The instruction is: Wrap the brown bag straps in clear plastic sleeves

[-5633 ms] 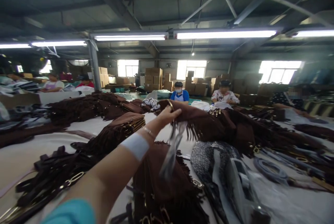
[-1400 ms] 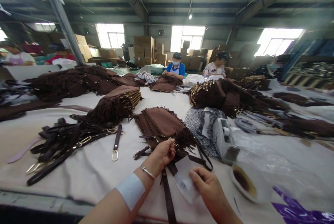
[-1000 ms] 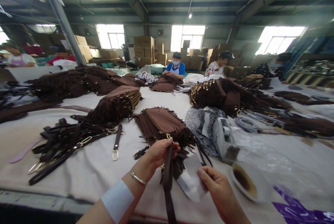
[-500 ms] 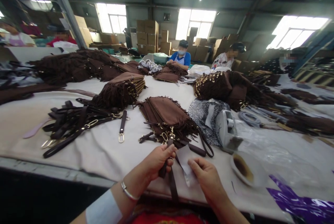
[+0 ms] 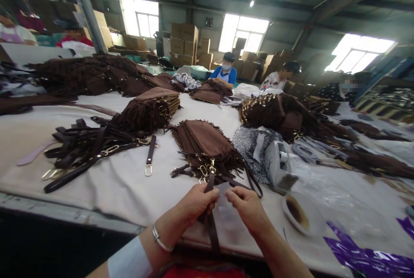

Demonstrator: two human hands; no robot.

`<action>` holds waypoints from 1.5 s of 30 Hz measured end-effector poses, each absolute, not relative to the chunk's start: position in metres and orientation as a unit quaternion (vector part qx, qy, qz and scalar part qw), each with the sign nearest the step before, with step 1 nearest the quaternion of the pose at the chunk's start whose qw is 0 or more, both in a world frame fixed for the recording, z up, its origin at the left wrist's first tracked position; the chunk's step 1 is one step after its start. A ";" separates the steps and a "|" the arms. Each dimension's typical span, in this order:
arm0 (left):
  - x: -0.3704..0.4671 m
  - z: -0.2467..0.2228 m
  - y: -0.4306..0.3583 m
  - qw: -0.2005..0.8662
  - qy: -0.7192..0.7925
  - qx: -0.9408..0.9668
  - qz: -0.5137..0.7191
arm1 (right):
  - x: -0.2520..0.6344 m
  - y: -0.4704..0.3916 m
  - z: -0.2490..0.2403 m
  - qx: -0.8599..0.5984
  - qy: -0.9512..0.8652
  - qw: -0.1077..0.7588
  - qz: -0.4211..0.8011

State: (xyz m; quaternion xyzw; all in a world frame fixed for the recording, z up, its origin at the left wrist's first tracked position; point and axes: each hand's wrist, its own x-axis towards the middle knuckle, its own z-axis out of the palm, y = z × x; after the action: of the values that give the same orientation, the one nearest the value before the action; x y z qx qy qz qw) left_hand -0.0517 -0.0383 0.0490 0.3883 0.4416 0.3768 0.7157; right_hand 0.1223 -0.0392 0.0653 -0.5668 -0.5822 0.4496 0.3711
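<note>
My left hand (image 5: pixel 199 202) is closed around a dark brown strap (image 5: pixel 212 230), whose lower end hangs over the table edge. A gold clasp (image 5: pixel 212 165) joins the strap's top to a stack of brown fringed bags (image 5: pixel 207 140). Between my hands is a thin whitish sheet (image 5: pixel 224 206); its exact kind is unclear. My right hand (image 5: pixel 246 204) pinches the sheet's upper right part, and its left side meets my left fingers. Left of the bags lies a short strap with a gold ring (image 5: pixel 150 157).
A heap of dark straps (image 5: pixel 84 148) lies at left. On the right are a white tape dispenser (image 5: pixel 280 163), a tape roll (image 5: pixel 302 213), clear plastic and purple film (image 5: pixel 365 252). More fringed bags (image 5: pixel 278 114) are piled behind. A co-worker in blue (image 5: pixel 224 71) sits across the table.
My right hand has moved up and left, nearer my left hand. The whitish sheet has shifted with it and now hangs down between the hands. The view has turned slightly.
</note>
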 end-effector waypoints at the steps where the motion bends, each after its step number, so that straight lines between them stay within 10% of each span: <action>1: -0.053 0.049 -0.039 0.720 0.445 0.376 0.377 | 0.123 -0.039 0.064 -0.567 -0.589 0.373 0.438; 45: -0.057 0.050 -0.026 0.658 0.464 0.448 0.390 | 0.115 -0.043 0.038 -0.544 -0.524 0.380 0.534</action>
State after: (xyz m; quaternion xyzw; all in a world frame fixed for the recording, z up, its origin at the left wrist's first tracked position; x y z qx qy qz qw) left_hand -0.0570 -0.0256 0.0496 0.4481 0.4637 0.3896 0.6576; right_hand 0.1151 -0.0425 0.0379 -0.5437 -0.5243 0.5338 0.3801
